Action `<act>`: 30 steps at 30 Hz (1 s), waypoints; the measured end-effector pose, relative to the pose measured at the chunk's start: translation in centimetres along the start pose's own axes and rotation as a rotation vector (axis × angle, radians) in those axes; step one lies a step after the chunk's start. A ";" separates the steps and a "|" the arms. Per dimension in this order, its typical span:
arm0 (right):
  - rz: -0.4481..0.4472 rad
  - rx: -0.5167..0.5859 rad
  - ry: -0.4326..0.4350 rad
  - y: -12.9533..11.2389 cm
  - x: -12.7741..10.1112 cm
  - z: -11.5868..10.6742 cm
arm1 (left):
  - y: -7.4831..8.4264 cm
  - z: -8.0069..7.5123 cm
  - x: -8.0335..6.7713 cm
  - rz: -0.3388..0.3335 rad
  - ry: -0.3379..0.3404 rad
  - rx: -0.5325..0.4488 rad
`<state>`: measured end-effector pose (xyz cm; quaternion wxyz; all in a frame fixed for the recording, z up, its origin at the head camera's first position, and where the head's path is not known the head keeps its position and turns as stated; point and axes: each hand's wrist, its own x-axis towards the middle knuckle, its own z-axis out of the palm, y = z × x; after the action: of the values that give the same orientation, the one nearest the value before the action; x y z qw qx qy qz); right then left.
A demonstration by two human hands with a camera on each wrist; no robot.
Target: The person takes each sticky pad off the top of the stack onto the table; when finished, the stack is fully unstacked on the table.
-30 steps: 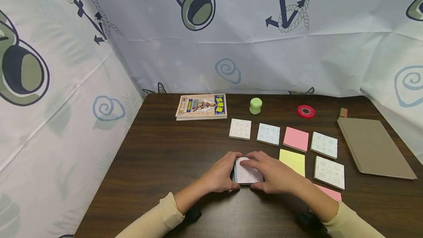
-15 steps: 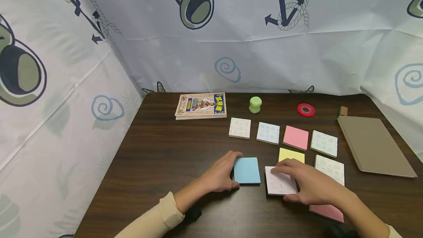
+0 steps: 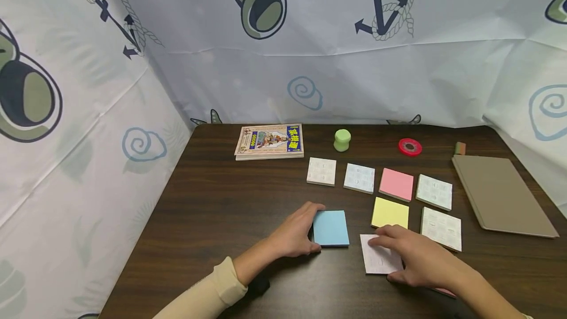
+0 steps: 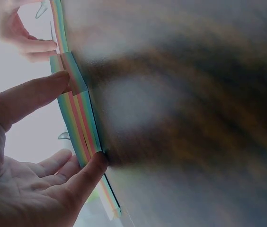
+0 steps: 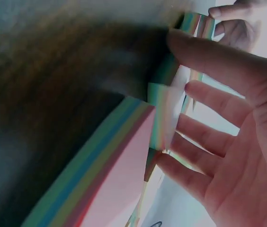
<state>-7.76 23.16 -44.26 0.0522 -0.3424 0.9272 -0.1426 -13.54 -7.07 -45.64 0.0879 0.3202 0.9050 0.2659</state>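
Observation:
A light blue sticky note pad (image 3: 331, 229) lies on the table in the middle of the head view. My left hand (image 3: 293, 234) grips it from its left side, thumb at the near corner and fingers at the far one. Striped, layered edges of that pad (image 4: 80, 125) show in the left wrist view. To its right, my right hand (image 3: 418, 259) holds a pale pinkish-white pad (image 3: 378, 256) with printed marks, fingers at the far edge and thumb at the near right corner. A pink pad (image 5: 119, 165) stands close by in the right wrist view, mostly hidden under the forearm in the head view.
Beyond the right hand lie a yellow pad (image 3: 390, 212), another pink pad (image 3: 396, 184) and several white printed pads (image 3: 441, 229). A grey-brown board (image 3: 505, 196) rests at the right. Farther back are a book (image 3: 269, 142), a green spool-shaped piece (image 3: 342, 140) and a red disc (image 3: 409, 147).
The right hand has drawn the pale pad off the blue one, to the right and toward the near edge, leaving the blue pad's top uncovered. My left hand stays in place.

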 end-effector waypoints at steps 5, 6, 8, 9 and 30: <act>-0.007 -0.049 -0.009 -0.2 0.0 0.1 | 0.1 0.0 -0.1 0.000 0.000 -0.004; -0.003 -0.050 -0.016 -0.3 0.1 0.0 | 0.1 0.0 -0.1 0.000 -0.001 -0.004; 0.007 -0.046 -0.033 -0.4 0.1 -0.1 | 0.1 0.0 -0.1 -0.002 -0.002 -0.007; 0.009 -0.046 -0.039 -0.4 0.2 -0.3 | 0.1 0.0 -0.1 -0.003 -0.003 -0.007; -0.157 0.006 -0.017 -2.4 7.3 -0.2 | 0.1 0.0 0.0 -0.011 -0.025 -0.012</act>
<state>-11.90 16.71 -43.37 0.0496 -0.4149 0.8967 -0.1460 -13.56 -7.03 -45.57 0.1028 0.3182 0.9039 0.2668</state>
